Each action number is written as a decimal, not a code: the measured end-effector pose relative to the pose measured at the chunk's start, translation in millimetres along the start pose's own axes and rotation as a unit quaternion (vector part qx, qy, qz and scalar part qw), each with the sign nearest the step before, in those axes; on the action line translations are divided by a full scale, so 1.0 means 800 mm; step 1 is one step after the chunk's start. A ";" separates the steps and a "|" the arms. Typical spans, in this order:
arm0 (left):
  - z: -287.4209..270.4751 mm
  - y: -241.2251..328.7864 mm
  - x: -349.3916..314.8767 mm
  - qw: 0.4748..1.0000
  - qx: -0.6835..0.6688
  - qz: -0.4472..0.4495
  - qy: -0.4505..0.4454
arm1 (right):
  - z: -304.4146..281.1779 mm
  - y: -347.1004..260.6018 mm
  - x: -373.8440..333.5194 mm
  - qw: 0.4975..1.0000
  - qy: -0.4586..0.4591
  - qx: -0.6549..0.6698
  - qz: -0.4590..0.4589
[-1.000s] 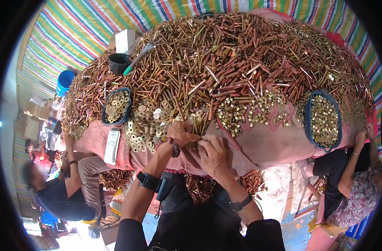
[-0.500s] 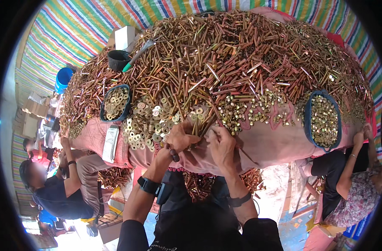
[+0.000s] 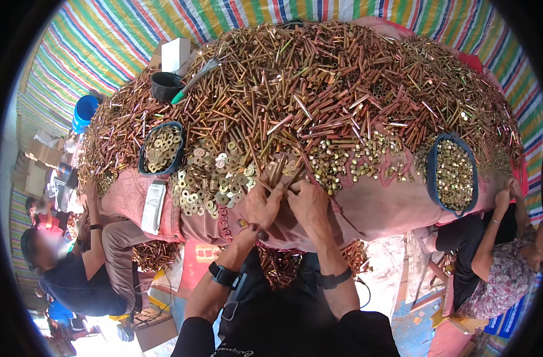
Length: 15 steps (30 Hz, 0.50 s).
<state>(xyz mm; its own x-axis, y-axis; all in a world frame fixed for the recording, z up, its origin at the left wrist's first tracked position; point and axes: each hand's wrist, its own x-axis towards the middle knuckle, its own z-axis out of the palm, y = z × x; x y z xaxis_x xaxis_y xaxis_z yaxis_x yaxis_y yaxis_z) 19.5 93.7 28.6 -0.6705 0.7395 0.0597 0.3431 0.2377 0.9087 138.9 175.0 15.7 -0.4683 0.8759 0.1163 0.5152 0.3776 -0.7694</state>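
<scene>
- The left hand (image 3: 264, 205) is gripping a few slim metal rods (image 3: 275, 172), which are pointing toward 12 o'clock.
- The right hand (image 3: 309, 204) is curling just beside it at 3; I cannot tell what its fingers are pinching.
- A coppery, jumbled rod pile (image 3: 325, 77) is rising at 12 from the hands.
- Flat, ring-shaped washers (image 3: 162, 147) are filling the blue basket (image 3: 142, 162) at 10.
- Stubby, shiny nuts (image 3: 454, 172) are filling the oval tub (image 3: 431, 172) at 3.

Striped plastic sheeting (image 3: 99, 47), pale wall (image 3: 12, 140), blue floor (image 3: 415, 327)
</scene>
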 end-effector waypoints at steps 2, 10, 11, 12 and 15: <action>0.007 -0.004 -0.002 0.999 0.036 0.027 0.005 | 0.001 0.001 -0.004 1.000 0.005 -0.016 -0.013; 0.010 -0.017 -0.003 0.998 -0.034 -0.042 -0.039 | 0.002 0.007 -0.031 0.996 0.029 0.033 -0.082; 0.008 -0.018 -0.004 0.997 -0.063 -0.012 -0.033 | 0.001 0.008 -0.035 0.995 0.026 0.043 -0.087; 0.005 -0.018 -0.007 0.996 -0.076 -0.011 -0.035 | 0.000 0.008 -0.039 0.995 0.017 0.015 -0.101; -0.003 -0.016 -0.020 0.993 -0.116 -0.016 -0.025 | -0.006 0.008 -0.043 0.992 0.001 0.017 -0.129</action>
<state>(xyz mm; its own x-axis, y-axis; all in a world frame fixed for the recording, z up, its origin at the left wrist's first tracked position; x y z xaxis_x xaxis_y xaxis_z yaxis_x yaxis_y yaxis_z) 24.6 77.4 17.0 -0.6429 0.7659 0.0133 0.1573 0.1150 0.9808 161.7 148.4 10.0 -0.5792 0.7525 0.3135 0.3548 0.5790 -0.7341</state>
